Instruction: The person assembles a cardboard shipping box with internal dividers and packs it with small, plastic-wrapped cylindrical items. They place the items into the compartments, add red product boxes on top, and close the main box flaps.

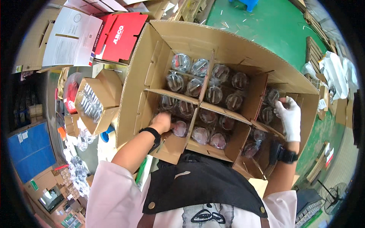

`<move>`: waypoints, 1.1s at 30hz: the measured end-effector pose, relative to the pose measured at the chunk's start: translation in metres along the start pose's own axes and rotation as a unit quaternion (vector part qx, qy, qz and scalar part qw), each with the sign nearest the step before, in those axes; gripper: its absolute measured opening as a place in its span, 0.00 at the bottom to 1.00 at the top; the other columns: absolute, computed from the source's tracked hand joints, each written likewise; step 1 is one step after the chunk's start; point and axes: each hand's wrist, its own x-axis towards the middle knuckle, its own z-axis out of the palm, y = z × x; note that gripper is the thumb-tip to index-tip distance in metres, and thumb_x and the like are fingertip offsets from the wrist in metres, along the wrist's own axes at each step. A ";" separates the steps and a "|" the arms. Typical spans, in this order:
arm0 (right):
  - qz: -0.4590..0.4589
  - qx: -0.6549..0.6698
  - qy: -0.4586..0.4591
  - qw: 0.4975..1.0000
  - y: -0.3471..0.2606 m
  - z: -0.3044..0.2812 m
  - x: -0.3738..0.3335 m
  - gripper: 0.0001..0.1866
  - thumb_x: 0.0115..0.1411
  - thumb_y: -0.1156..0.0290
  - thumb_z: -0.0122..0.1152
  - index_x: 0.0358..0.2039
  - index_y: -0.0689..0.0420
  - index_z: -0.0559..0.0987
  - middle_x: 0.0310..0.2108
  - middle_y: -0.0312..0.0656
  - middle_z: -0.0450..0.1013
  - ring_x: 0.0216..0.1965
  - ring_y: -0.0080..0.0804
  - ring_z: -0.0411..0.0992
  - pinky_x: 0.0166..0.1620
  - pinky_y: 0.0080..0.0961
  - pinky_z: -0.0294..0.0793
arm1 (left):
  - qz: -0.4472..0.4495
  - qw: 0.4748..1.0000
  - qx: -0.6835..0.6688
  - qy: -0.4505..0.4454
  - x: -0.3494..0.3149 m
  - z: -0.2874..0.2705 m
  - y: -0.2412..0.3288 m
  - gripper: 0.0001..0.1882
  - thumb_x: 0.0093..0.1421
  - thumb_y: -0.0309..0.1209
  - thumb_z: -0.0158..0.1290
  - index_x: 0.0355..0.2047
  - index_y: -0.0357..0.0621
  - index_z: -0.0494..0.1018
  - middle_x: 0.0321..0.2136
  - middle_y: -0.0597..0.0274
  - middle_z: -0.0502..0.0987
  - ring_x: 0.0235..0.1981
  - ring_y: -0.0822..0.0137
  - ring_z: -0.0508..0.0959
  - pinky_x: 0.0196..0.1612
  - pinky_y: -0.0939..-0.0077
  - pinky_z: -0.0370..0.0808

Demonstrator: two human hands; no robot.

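Note:
A large open cardboard box (pixel 131 87) stands in front of me, split by cardboard dividers (pixel 224 110) into compartments. Round, clear-wrapped items (pixel 175 81) sit in pairs of rows in them; some look reddish, like the wrapped item (pixel 180 128) at the near left. My bare left hand (pixel 162 121) reaches into the near-left compartment beside that item, its fingertips hidden. In a white glove, my right hand (pixel 289 116) is at the far-right compartment, fingers bent and pinched together next to a wrapped round item (pixel 272 95). What they grip, if anything, I cannot make out.
Left of the box, a smaller open carton (pixel 104 97) holds several wrapped metallic pieces. A red and white printed carton (pixel 121 36) lies at the far left. White plastic bags (pixel 334 74) hang at the right, and a fan (pixel 336 195) stands at the lower right.

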 end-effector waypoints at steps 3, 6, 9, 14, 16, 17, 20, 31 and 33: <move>-0.037 0.078 0.033 0.996 0.002 -0.014 -0.031 0.07 0.57 0.74 0.63 0.35 0.62 0.77 0.27 0.34 0.74 0.27 0.16 0.70 0.32 0.16 0.69 | 0.015 1.000 0.017 0.010 -0.024 -0.017 0.016 0.17 0.47 0.28 0.60 0.39 0.34 0.76 0.37 0.38 0.77 0.42 0.43 0.78 0.42 0.55 0.77; -0.019 0.130 0.041 0.991 0.008 -0.017 -0.055 0.05 0.58 0.76 0.61 0.35 0.62 0.77 0.28 0.34 0.75 0.28 0.17 0.70 0.33 0.17 0.70 | 0.010 0.998 0.043 0.033 -0.049 -0.029 0.024 0.08 0.45 0.23 0.56 0.28 0.37 0.78 0.33 0.40 0.79 0.38 0.44 0.79 0.41 0.54 0.77; -0.016 0.173 0.056 0.983 0.019 -0.018 -0.071 0.06 0.58 0.77 0.62 0.36 0.62 0.77 0.28 0.34 0.75 0.29 0.16 0.70 0.35 0.16 0.71 | 0.028 0.996 -0.040 0.079 -0.062 -0.029 -0.004 0.11 0.46 0.29 0.61 0.29 0.33 0.78 0.32 0.38 0.79 0.37 0.42 0.79 0.41 0.55 0.76; -0.030 0.203 0.051 0.977 0.012 -0.008 -0.092 0.06 0.58 0.79 0.61 0.37 0.63 0.78 0.31 0.34 0.75 0.32 0.17 0.71 0.38 0.16 0.71 | -0.103 0.983 -0.085 0.127 -0.032 0.003 -0.010 0.16 0.50 0.37 0.63 0.30 0.34 0.78 0.30 0.39 0.79 0.37 0.44 0.79 0.42 0.56 0.76; -0.037 0.211 0.038 0.976 0.003 -0.007 -0.103 0.06 0.58 0.80 0.61 0.37 0.63 0.78 0.31 0.34 0.75 0.33 0.17 0.71 0.39 0.16 0.71 | -0.105 0.990 -0.041 0.090 -0.014 0.008 -0.019 0.18 0.50 0.38 0.64 0.31 0.34 0.78 0.31 0.39 0.79 0.37 0.43 0.79 0.42 0.56 0.76; -0.048 0.198 0.039 0.978 0.003 -0.008 -0.109 0.06 0.58 0.80 0.61 0.37 0.63 0.77 0.32 0.34 0.75 0.33 0.17 0.71 0.40 0.16 0.71 | -0.108 0.991 -0.021 0.070 -0.011 0.007 -0.021 0.18 0.50 0.39 0.64 0.32 0.34 0.78 0.32 0.40 0.79 0.37 0.43 0.79 0.42 0.56 0.76; -0.049 0.184 0.047 0.981 0.016 -0.013 -0.124 0.06 0.58 0.80 0.61 0.37 0.64 0.77 0.33 0.36 0.75 0.35 0.19 0.72 0.42 0.17 0.71 | -0.076 0.995 -0.032 0.060 -0.022 -0.004 -0.010 0.22 0.50 0.44 0.65 0.32 0.35 0.78 0.34 0.39 0.79 0.38 0.45 0.79 0.41 0.56 0.76; -0.013 0.281 0.049 0.958 0.027 -0.028 -0.156 0.05 0.60 0.80 0.57 0.37 0.63 0.76 0.33 0.37 0.77 0.34 0.19 0.73 0.40 0.16 0.72 | 0.000 0.992 0.037 0.124 -0.038 0.000 0.066 0.15 0.54 0.34 0.53 0.38 0.38 0.79 0.39 0.42 0.79 0.41 0.49 0.80 0.44 0.56 0.77; -0.024 0.243 0.024 0.970 0.026 -0.028 -0.161 0.04 0.59 0.80 0.59 0.36 0.62 0.77 0.32 0.36 0.77 0.33 0.18 0.72 0.39 0.16 0.72 | -0.013 0.996 0.090 0.017 -0.042 -0.008 0.063 0.13 0.55 0.33 0.52 0.36 0.40 0.80 0.36 0.45 0.80 0.38 0.48 0.81 0.41 0.54 0.78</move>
